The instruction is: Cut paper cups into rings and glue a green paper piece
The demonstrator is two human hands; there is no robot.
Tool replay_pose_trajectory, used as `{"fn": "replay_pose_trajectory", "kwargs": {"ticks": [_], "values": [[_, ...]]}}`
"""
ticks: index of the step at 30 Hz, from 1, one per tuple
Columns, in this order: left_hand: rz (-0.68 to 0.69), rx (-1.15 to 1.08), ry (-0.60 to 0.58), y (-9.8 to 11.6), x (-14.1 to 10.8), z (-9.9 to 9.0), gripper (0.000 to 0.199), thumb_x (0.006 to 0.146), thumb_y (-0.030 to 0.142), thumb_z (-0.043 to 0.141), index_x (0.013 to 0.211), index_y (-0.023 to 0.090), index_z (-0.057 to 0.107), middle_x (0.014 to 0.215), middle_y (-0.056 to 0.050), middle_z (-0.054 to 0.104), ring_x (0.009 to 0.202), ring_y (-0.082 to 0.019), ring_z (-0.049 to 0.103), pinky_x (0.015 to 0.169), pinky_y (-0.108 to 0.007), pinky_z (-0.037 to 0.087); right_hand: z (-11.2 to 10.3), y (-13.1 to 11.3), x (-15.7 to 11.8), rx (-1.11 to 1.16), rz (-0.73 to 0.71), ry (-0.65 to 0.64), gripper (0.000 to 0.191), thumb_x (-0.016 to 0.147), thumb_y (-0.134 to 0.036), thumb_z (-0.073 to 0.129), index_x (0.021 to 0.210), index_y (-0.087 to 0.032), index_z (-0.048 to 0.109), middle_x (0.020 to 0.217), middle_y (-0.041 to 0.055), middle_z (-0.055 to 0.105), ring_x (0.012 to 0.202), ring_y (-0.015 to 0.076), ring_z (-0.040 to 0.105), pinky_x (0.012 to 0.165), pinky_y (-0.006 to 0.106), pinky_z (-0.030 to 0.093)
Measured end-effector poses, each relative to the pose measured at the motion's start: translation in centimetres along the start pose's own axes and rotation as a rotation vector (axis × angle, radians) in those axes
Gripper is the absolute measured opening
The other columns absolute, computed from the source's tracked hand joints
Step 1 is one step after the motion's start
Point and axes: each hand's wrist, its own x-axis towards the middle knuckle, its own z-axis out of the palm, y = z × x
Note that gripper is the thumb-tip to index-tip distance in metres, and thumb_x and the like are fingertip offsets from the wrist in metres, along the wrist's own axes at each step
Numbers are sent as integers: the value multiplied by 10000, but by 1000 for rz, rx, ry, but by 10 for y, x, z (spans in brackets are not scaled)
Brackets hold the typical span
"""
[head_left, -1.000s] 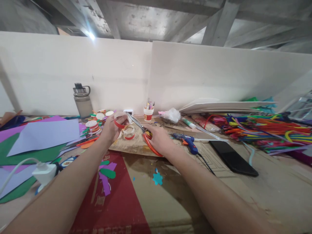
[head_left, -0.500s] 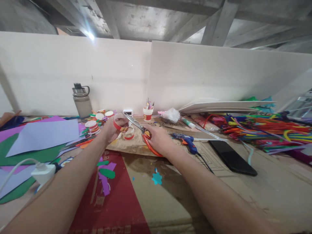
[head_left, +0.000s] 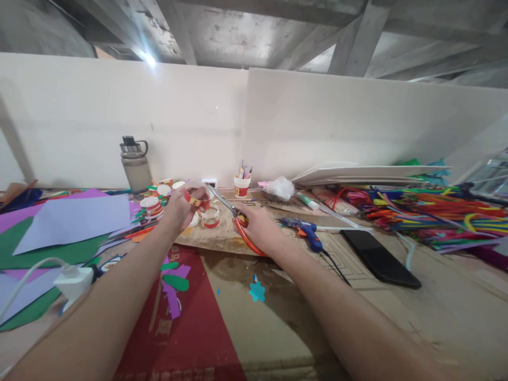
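My left hand (head_left: pixel 183 209) grips a red and white paper ring (head_left: pixel 195 200) marked with a yellow patch. My right hand (head_left: pixel 254 225) is closed around the orange handles of the scissors (head_left: pixel 226 202), whose metal blades point up and left toward the ring. Just below the blades a second ring, white with a red band (head_left: pixel 211 218), stands on the cardboard. Stacked red and white paper cups (head_left: pixel 151 207) are left of my left hand. Behind the scissors stands a small cup (head_left: pixel 242 186) with pens in it.
A glue gun (head_left: pixel 311 236) and a black phone (head_left: pixel 379 258) lie on the right, before colourful pipe cleaners (head_left: pixel 432 211). At the left are a grey bottle (head_left: pixel 135 166), paper sheets (head_left: pixel 75 222) and a white plug (head_left: pixel 74 283). A blue cutout (head_left: pixel 257 291) lies in front.
The ring in my left hand has turned and its yellow patch now faces more toward me. The scissors have barely moved, and the whole view has shifted slightly.
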Motion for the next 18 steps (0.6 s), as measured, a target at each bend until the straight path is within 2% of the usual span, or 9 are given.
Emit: {"fn": "replay_pose_trajectory", "kwargs": {"ticks": [3,7,11,18], "values": [[3,7,-47,-2,-1,0,201,649,205,768,660,150,575,604,7,525,534,-95,501,423,-190,343,0,-1,-1,-14,9,11,374,896,-298,497,1256,-254,591,1049,57,721,930,219,657,798,292,465],[-36,-6,-103,-5,-2,-1,233,650,182,767,603,144,542,586,22,470,512,-80,463,443,-202,372,-2,-3,-2,-36,27,-4,423,893,-296,501,1312,-262,551,1075,69,708,957,219,646,817,292,457],[-59,-37,-121,-7,-1,-4,250,653,175,766,598,145,524,564,30,452,492,-72,434,439,-197,362,-4,-5,-1,-58,28,-29,398,893,-286,500,1284,-250,569,1051,67,714,953,215,646,814,280,453],[-63,-10,-156,-2,-1,-5,215,671,236,773,678,143,579,602,3,536,487,-83,481,416,-194,339,-3,-4,0,-74,8,-12,373,878,-276,517,1244,-261,588,1082,57,715,977,211,649,829,274,449]]}}
